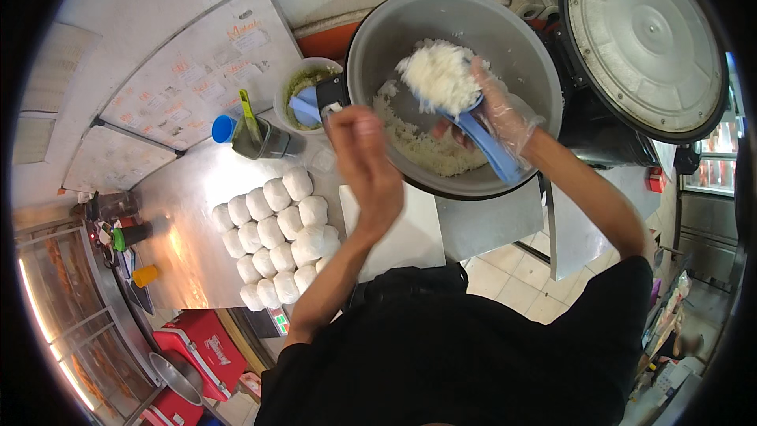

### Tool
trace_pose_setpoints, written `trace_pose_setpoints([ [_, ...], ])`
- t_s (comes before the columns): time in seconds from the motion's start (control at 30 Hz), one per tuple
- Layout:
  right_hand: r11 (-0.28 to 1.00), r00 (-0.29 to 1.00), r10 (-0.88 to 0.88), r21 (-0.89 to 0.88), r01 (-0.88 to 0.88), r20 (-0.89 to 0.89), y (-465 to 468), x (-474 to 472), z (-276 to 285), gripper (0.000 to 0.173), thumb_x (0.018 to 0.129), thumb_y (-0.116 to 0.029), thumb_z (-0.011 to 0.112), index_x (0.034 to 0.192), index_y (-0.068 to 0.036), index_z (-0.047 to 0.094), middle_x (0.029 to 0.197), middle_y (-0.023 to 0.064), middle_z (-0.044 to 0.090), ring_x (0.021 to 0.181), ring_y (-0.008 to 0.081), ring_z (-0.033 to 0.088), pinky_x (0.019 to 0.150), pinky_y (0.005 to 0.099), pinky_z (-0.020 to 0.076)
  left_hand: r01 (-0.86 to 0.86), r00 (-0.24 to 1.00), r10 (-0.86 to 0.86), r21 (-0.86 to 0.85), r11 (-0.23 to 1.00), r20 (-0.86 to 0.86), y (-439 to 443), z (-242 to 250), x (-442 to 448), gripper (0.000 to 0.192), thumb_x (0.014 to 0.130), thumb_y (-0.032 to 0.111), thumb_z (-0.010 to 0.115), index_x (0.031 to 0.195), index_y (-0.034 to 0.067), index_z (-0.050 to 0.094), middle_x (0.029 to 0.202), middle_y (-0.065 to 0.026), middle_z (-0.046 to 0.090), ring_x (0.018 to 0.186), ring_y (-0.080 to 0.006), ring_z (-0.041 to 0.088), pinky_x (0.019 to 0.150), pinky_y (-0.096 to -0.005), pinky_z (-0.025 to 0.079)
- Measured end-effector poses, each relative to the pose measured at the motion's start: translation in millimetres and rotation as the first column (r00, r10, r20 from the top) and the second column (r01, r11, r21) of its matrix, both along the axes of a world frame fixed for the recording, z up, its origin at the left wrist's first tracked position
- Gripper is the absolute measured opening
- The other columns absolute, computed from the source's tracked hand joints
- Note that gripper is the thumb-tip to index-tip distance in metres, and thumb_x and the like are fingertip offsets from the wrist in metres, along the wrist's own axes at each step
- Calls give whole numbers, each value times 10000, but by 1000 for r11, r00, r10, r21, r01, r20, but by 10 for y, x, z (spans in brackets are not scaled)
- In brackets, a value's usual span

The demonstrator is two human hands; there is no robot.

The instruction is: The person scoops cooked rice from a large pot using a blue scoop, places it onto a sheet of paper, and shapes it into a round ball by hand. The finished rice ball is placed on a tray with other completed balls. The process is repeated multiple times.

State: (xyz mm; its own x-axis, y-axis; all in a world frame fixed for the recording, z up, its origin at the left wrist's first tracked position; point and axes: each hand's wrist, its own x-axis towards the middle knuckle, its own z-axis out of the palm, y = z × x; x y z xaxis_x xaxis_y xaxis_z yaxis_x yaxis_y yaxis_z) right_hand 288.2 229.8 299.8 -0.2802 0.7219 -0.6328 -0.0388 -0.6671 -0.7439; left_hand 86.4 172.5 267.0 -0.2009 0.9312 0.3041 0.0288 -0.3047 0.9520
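My right hand, in a clear plastic glove, grips a blue rice scoop inside the large grey pot of a rice cooker. A heaped mound of white rice fills the scoop's bowl. More loose rice lies on the pot's bottom, pushed towards the near side. Bare and blurred, my left hand is raised at the pot's left rim, its fingers bent together; whether they hold anything is unclear. Below and left of it, white wrapped balls sit in rows on a steel table.
The cooker's open lid stands at the right. Left of the pot are a tub of green food with a blue utensil, a container with a green-handled tool and a blue cup. A white board lies before me.
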Motion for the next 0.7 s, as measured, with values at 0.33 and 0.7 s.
trace_pose_setpoints([
  [0.33,914,788,-54,348,-208,613,611,387,-421,452,942,-380,540,1206,-28,642,1031,199,712,922,256,702,727,431,540,798,516,-257,-350,490,817,217,204,543,180,938,118,585,1046,114,440,881,-34,489,575,-114,477,455,-293,405],
  [0.7,574,-141,232,-252,-780,963,887,598,-1524,318,839,-195,635,1063,17,709,957,235,715,901,329,706,788,438,537,830,502,-322,-343,439,802,351,394,273,155,983,142,603,954,156,451,665,66,398,497,-54,393,426,-244,369],
])
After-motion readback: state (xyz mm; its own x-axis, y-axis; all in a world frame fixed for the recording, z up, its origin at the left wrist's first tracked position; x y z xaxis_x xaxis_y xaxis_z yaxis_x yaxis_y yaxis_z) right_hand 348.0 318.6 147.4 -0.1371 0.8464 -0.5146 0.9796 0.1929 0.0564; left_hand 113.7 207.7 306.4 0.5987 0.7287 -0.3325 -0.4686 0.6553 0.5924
